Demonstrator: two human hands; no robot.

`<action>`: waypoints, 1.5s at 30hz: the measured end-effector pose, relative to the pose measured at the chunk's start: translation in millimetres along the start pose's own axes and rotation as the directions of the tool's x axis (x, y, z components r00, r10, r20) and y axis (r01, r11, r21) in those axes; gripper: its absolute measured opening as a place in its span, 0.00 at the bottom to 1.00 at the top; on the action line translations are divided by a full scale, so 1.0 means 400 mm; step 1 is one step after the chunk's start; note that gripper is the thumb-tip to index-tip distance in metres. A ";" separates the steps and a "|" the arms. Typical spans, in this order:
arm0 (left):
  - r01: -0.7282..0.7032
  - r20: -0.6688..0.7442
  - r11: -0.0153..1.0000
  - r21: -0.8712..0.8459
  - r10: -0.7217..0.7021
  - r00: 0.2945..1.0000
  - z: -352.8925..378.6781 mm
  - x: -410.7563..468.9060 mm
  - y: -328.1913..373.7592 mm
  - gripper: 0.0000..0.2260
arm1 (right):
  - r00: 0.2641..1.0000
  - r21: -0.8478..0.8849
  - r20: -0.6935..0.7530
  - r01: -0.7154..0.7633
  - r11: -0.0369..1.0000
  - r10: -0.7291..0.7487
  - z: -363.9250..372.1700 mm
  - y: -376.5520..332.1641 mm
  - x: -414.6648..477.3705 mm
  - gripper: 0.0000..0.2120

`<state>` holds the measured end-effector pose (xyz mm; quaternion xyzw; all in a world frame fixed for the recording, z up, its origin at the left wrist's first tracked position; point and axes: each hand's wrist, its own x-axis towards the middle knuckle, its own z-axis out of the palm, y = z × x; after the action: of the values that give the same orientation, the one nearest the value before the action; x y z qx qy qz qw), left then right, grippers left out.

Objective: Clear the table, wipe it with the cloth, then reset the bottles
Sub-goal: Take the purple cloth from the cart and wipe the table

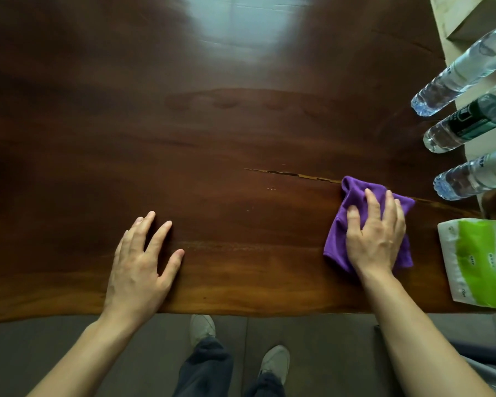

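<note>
A purple cloth (pixel 352 196) lies bunched on the dark wooden table (pixel 212 156) at the right, near the front edge. My right hand (pixel 375 233) presses down on it with fingers spread over the fabric. My left hand (pixel 141 265) rests flat on the bare wood at the front left, fingers apart, holding nothing. Three clear plastic water bottles stand in a row along the table's right side: a far one (pixel 464 70), a middle one with a dark green label (pixel 470 121), and a near one (pixel 476 173).
A white and green tissue pack (pixel 476 262) lies at the front right corner, just right of the cloth. A long crack (pixel 292 174) runs across the wood. Faint damp marks show mid-table. My legs and shoes stand below the front edge.
</note>
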<state>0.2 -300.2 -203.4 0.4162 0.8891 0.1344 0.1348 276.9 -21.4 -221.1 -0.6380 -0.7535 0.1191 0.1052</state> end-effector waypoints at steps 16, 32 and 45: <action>-0.024 0.031 0.997 -0.069 0.026 0.999 -0.011 0.001 -0.023 0.28 | 0.826 0.181 0.187 0.503 0.845 -0.531 0.135 -0.464 -0.197 0.29; -0.047 0.015 0.998 -0.039 0.047 0.999 -0.002 -0.001 -0.026 0.29 | 0.738 0.097 0.122 0.657 0.748 -0.664 0.106 -0.302 -0.352 0.24; -0.039 0.051 0.996 -0.075 0.043 0.998 -0.015 -0.004 -0.020 0.30 | 0.946 0.021 0.018 0.323 0.946 -0.323 0.013 -0.040 -0.218 0.25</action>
<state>-6.8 -307.2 -200.5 0.4326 0.8709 0.1586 0.1708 274.4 -110.1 -221.7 -0.5037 -0.8477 0.1138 0.1213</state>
